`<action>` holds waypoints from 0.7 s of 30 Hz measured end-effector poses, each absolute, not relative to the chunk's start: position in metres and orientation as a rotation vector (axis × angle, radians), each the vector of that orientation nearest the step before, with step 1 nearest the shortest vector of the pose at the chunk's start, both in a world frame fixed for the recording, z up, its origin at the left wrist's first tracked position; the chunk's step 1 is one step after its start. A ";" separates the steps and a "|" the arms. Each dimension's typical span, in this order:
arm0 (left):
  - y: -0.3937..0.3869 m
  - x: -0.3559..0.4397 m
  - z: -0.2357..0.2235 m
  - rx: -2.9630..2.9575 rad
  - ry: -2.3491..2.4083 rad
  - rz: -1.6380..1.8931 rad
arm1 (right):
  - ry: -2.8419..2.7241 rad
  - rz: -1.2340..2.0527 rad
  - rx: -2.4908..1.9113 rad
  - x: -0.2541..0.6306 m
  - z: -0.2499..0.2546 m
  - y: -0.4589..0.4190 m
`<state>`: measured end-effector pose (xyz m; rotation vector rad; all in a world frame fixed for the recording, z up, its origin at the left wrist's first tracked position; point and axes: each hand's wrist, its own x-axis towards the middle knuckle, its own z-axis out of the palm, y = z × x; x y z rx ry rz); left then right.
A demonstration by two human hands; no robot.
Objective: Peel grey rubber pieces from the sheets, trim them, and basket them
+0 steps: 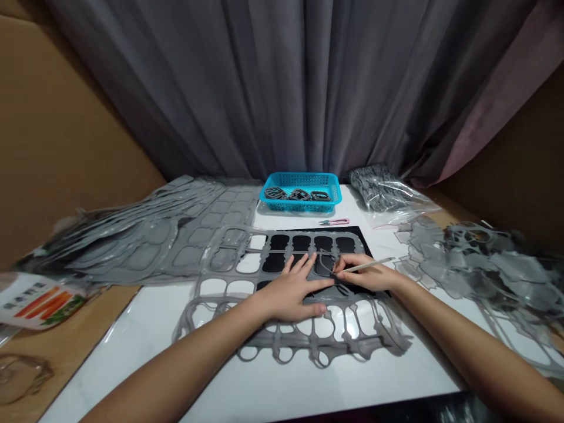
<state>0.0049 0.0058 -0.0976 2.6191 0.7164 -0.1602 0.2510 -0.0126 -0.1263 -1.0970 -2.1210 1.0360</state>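
A grey sheet with rows of rounded cut-outs lies across the white table, partly over a black mat. My left hand rests flat on the sheet with its fingers spread. Just right of it, my right hand pinches a thin, pale, pen-like tool, its lower end down at the sheet over the black mat. A loose grey strip curves beside the tool's tip. Exactly what the tip touches is hidden by my fingers.
A blue basket holding grey ring-like pieces stands at the back, with pink-handled thread snips before it. Grey sheets are piled left. A clear bag and grey scraps lie right. Cardboard walls flank the table.
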 end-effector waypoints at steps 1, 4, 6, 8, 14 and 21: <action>0.006 0.005 -0.098 2.618 0.715 -0.161 | -2.136 1.021 -1.090 0.250 -0.126 -0.013; 0.006 0.005 -0.099 2.618 0.710 -0.152 | -2.177 0.971 -1.068 0.245 -0.123 -0.015; 0.006 0.004 -0.099 2.617 0.705 -0.148 | -2.202 0.933 -1.053 0.243 -0.120 -0.016; 0.005 0.004 -0.098 2.611 0.710 -0.157 | -2.231 0.901 -1.031 0.242 -0.118 -0.018; 0.002 0.004 -0.096 2.604 0.732 -0.143 | -2.282 0.881 -1.020 0.254 -0.115 -0.017; 0.001 0.004 -0.097 2.593 0.731 -0.114 | -2.250 0.942 -0.952 0.258 -0.120 -0.015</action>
